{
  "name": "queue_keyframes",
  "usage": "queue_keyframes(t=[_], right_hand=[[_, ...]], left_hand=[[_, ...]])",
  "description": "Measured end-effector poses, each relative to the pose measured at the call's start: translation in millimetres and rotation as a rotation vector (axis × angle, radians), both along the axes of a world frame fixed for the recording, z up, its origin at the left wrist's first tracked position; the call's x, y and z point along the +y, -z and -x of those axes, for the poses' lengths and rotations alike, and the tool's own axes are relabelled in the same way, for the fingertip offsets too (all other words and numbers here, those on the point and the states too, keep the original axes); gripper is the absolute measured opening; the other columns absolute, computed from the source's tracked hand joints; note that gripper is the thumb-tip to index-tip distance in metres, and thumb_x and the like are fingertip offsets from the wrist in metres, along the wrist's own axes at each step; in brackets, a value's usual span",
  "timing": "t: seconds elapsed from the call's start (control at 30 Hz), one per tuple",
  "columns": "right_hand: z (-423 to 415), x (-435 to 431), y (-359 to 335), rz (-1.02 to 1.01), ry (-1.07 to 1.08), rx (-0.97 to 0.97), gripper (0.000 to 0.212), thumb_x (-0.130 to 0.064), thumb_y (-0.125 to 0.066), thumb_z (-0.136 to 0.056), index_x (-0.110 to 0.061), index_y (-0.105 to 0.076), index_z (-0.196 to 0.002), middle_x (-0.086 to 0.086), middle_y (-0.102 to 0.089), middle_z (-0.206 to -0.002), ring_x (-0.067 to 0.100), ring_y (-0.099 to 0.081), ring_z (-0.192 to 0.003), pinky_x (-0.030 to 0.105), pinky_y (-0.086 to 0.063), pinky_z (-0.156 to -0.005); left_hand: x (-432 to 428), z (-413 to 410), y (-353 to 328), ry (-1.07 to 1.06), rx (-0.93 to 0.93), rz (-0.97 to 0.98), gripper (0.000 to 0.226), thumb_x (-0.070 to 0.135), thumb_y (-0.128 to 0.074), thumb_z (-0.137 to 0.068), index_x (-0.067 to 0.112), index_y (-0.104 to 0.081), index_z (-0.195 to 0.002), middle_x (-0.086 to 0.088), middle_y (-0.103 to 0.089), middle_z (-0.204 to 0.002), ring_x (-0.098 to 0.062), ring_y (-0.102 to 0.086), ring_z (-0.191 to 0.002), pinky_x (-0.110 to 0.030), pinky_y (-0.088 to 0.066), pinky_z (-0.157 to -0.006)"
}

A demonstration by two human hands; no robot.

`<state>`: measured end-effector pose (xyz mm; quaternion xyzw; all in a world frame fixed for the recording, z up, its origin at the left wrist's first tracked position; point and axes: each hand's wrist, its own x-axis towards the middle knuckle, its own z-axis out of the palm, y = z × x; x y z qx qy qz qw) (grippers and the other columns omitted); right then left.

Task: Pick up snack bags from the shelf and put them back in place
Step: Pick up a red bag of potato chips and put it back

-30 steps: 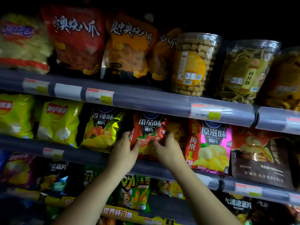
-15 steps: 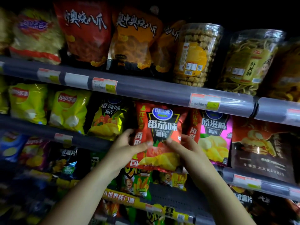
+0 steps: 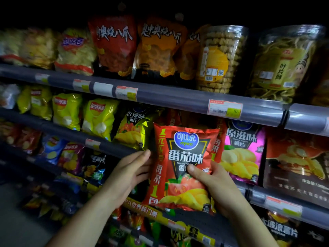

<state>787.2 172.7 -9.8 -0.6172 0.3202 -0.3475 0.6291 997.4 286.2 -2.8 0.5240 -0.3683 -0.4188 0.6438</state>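
**Red chip bag** (image 3: pixel 185 166): upright, front facing out, printed with a blue oval logo and tomato and chip pictures. It is held in the air in front of the middle shelf (image 3: pixel 114 148), clear of its front edge. It covers the slot between the green chip bag (image 3: pixel 135 129) and the pink chip bag (image 3: pixel 242 154). More red packaging shows in that slot behind its top edge. The bag's bottom edge hangs over the yellow strip (image 3: pixel 142 209) on the lower shelf's front edge.

**Right hand** (image 3: pixel 211 186): clamped on the bag's lower right side. The thumb lies across the front and the fingers are wrapped behind.

**Left hand** (image 3: pixel 131 173): set apart from the right hand, with the bag between them. The fingers are nearly straight and the tips meet the bag's left edge. Whether they reach behind it cannot be told.

**Middle shelf, left to right:**
- yellow chip bags (image 3: pixel 99 118)
- green chip bag
- pink chip bag
- dark brown bag (image 3: pixel 299 161) at the right end

**Upper shelf** (image 3: pixel 169 98), left to right:
- pale snack bags (image 3: pixel 74 50), blurred
- red bag (image 3: pixel 114 41)
- orange bag (image 3: pixel 158 45)
- clear tub of biscuits (image 3: pixel 219 57)
- clear tub of green strips (image 3: pixel 283 63)

A price label (image 3: pixel 225 108) sits on this shelf's front edge, above the pink chip bag.

**Lower shelves:** dark and blurred packets, not readable.
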Motion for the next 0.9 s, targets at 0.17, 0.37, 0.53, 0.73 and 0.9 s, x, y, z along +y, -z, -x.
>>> queue_keyframes(t=[0.17,0.37,0.53,0.73,0.9], right_hand=[[-11.6,11.8,-2.1,0.051,-0.103,0.051,0.060,-0.041,-0.090,-0.066,-0.014,-0.072,-0.117,0.005,-0.083,-0.103,0.026,-0.080,-0.096,0.045,-0.063,-0.088],[-17.2,23.7,-8.1,0.040,-0.293,0.033,0.053,-0.015,-0.085,-0.077,-0.019,-0.064,-0.125,-0.004,-0.082,-0.109,0.014,-0.079,-0.100,0.024,-0.061,-0.079],[-24.5,20.9,-10.0,0.079,-0.305,0.051,0.048,-0.007,-0.085,-0.074,-0.016,-0.069,-0.119,0.007,-0.081,-0.112,0.027,-0.078,-0.103,0.035,-0.063,-0.085],[-22.6,13.4,-11.0,0.045,-0.270,0.061,0.071,-0.042,-0.101,-0.049,-0.016,-0.075,-0.110,0.016,-0.080,-0.111,0.035,-0.078,-0.100,0.044,-0.063,-0.085],[-21.0,7.6,-13.2,0.028,-0.207,0.078,0.079,-0.044,-0.100,-0.049,-0.006,-0.073,-0.113,0.022,-0.079,-0.112,0.044,-0.075,-0.102,0.055,-0.060,-0.091]], left_hand=[[-5.5,15.2,-19.7,-0.002,-0.040,0.064,0.059,0.032,-0.082,-0.069,0.019,-0.063,-0.123,-0.006,-0.076,-0.115,-0.023,-0.073,-0.105,-0.040,-0.057,-0.088],[-4.7,14.2,-25.6,-0.195,-0.095,0.091,0.041,0.031,-0.082,-0.070,0.018,-0.072,-0.108,-0.005,-0.080,-0.102,-0.025,-0.076,-0.095,-0.044,-0.058,-0.086],[-7.8,-16.6,-28.0,-0.349,-0.076,0.143,0.012,0.020,-0.069,-0.089,0.009,-0.076,-0.088,-0.013,-0.078,-0.087,-0.027,-0.073,-0.079,-0.043,-0.055,-0.081],[-14.7,-43.4,-34.0,-0.209,-0.017,0.080,0.028,0.019,-0.057,-0.097,0.006,-0.070,-0.076,-0.004,-0.068,-0.062,-0.015,-0.065,-0.056,-0.031,-0.049,-0.060],[-29.2,-53.8,-32.9,-0.136,0.034,0.074,0.028,0.021,-0.056,-0.098,-0.005,-0.064,-0.104,-0.012,-0.063,-0.070,-0.017,-0.063,-0.057,-0.030,-0.052,-0.054]])
